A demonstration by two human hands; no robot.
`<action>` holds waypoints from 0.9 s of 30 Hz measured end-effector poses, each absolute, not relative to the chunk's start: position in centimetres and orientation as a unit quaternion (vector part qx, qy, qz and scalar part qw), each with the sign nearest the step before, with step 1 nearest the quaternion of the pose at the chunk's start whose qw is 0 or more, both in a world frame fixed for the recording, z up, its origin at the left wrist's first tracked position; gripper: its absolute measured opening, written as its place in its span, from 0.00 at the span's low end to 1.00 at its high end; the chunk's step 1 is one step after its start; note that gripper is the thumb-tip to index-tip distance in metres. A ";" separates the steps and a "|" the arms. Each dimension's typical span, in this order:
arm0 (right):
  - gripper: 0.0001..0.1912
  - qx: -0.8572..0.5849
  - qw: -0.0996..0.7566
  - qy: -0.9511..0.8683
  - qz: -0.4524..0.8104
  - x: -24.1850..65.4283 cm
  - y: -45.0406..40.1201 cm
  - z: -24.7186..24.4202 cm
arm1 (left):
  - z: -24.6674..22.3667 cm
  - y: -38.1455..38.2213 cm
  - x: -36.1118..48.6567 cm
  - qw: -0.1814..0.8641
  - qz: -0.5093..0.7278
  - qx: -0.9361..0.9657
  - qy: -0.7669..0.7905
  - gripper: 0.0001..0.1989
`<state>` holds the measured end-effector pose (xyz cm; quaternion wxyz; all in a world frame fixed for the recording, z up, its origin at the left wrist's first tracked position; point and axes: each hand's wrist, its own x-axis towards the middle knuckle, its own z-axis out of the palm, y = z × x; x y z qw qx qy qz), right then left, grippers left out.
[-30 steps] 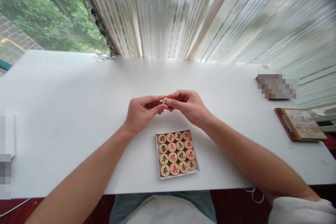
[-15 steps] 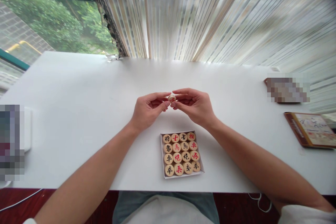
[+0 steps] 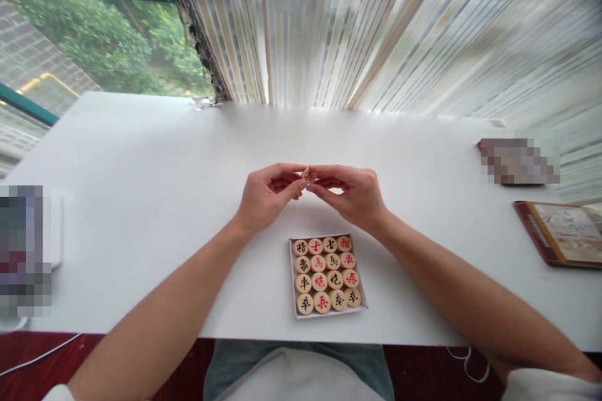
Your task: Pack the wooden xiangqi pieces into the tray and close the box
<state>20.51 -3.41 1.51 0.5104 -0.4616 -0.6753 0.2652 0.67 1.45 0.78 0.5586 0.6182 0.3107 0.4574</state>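
Note:
Between the fingertips of both hands is one small round xiangqi piece (image 3: 308, 176) with a red character on its face. My left hand (image 3: 271, 191) pinches it from the left, thumb below and forefinger above. From the other side my right hand (image 3: 352, 191) grips it with thumb and fingertips. Both hands are above the table, beyond an open square box (image 3: 292, 279). Rows of wooden xiangqi pieces (image 3: 320, 282) with red and black characters fill that box, lying face up.
The white table (image 3: 141, 213) runs back to a striped curtain (image 3: 305, 25) and a window. On the right lie a brown-edged board-like item (image 3: 564, 235) and a blurred-out object (image 3: 520, 161). Another blurred object (image 3: 23, 238) stands at the left edge.
The piece has turned slightly, so its red character shows more plainly. My right fingers have shifted a little on it. The view has moved slightly.

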 end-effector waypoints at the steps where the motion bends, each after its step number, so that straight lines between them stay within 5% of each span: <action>1: 0.13 -0.457 0.512 -0.676 0.268 20.5 -3.4 1.5 | 0.8 1.5 0.7 0.562 0.457 0.616 0.310 0.20; 18: 0.21 -0.429 0.447 -0.488 0.615 20.9 -2.6 3.0 | 0.4 1.5 0.6 0.599 0.426 0.623 0.268 0.21; 27: 0.23 -0.443 0.433 -0.484 0.618 20.8 -2.7 2.7 | 0.3 1.3 0.4 0.566 0.401 0.673 0.258 0.17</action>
